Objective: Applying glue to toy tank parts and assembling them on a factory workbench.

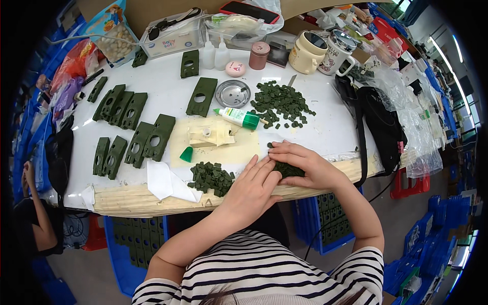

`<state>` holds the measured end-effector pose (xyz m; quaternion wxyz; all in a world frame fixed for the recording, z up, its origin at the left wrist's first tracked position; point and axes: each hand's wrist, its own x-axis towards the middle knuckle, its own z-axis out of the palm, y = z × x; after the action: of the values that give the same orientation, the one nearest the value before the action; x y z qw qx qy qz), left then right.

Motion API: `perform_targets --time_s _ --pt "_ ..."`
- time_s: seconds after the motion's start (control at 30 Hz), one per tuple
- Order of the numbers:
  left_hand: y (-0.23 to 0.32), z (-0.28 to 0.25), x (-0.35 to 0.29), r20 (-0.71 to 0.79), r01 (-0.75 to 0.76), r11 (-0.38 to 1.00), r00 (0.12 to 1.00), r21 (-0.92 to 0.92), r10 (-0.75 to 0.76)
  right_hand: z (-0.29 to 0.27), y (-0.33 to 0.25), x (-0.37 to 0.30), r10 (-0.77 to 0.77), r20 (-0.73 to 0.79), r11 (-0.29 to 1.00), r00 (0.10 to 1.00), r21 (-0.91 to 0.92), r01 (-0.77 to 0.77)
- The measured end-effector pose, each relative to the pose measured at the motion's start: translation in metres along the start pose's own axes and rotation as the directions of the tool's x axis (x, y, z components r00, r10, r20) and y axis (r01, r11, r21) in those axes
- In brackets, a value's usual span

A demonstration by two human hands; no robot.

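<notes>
My left hand (252, 189) and my right hand (309, 165) meet at the table's near edge, cupped around a small pile of dark green pieces (288, 170). Both hands have their fingers stretched out and bent a little over the heap, which they partly hide. Left of my left hand lies another heap of small green pieces (209, 179). A bigger heap (279, 104) is spread farther back. Beyond my hands, a cream block-like fixture (211, 136) sits on a yellowish sheet (180, 137). Behind it lies a white glue bottle (236, 117), with a green cone cap (186, 154) nearer me.
Dark green moulded parts with round holes (159, 137) stand in groups at the left. A round metal dish (233, 93), a cream mug (308, 52) and a plastic box (173, 35) are at the back. A black bag (376, 124) hangs at the right edge. Blue crates (124, 269) sit below.
</notes>
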<state>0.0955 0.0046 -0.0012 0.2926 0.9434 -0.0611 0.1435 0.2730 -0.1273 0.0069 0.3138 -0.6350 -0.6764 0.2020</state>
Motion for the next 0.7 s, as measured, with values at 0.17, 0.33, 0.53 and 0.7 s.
perform_targets --time_s 0.17,0.33,0.53,0.7 --pt "-0.008 0.0 -0.007 -0.118 0.046 0.995 0.992 0.092 -0.035 0.013 0.003 0.016 -0.045 -0.026 0.999 0.999 0.005 0.045" --pt "-0.012 -0.003 -0.007 -0.186 0.049 0.994 0.982 0.102 -0.029 0.009 -0.001 0.02 -0.065 -0.057 0.998 0.996 -0.018 0.064" --pt "-0.003 -0.011 -0.008 -0.172 0.114 0.973 0.982 0.201 -0.079 -0.003 -0.008 -0.001 0.05 -0.139 0.998 0.989 -0.02 -0.053" --pt "-0.009 0.004 -0.001 -0.182 0.106 0.98 0.981 0.167 -0.075 0.0 -0.006 0.004 0.138 -0.268 0.99 0.954 0.073 -0.123"
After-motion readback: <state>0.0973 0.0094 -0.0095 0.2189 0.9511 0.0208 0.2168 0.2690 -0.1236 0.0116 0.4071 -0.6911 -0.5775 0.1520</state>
